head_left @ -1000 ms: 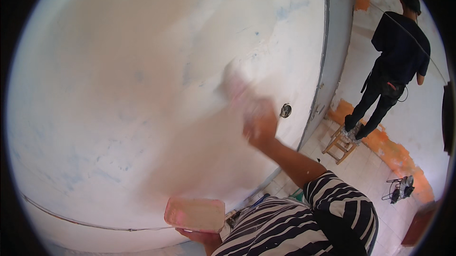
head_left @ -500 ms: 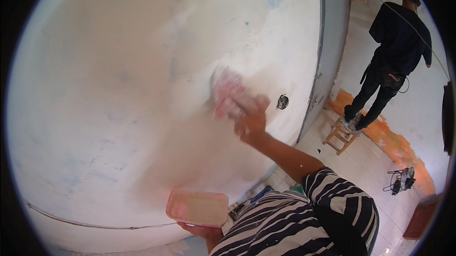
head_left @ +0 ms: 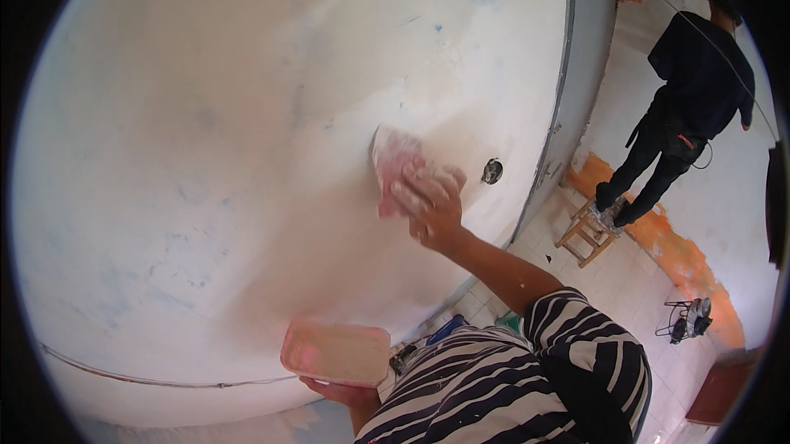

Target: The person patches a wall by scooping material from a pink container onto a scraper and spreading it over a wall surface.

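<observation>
My right hand (head_left: 432, 197) grips a flat pink-and-white pad (head_left: 388, 152), which is against the patchy off-white wall (head_left: 206, 115), left of a round hole (head_left: 492, 171). My fingers are smeared with pale material. Low at the centre, my left hand (head_left: 337, 390) holds a shallow pink-rimmed tray (head_left: 341, 352) from underneath, with beige material in it; most of that hand is hidden by the tray.
At right, a person (head_left: 699, 82) in dark clothes stands on a wooden stool (head_left: 586, 242) facing an orange-patched wall, beside a grey door (head_left: 576, 74). A small metal object (head_left: 691, 319), dark red furniture (head_left: 716, 395) and a cable (head_left: 164, 374) are also in view.
My right hand and the pad have moved slightly down and left along the wall since a second ago. My left hand still holds the tray low.
</observation>
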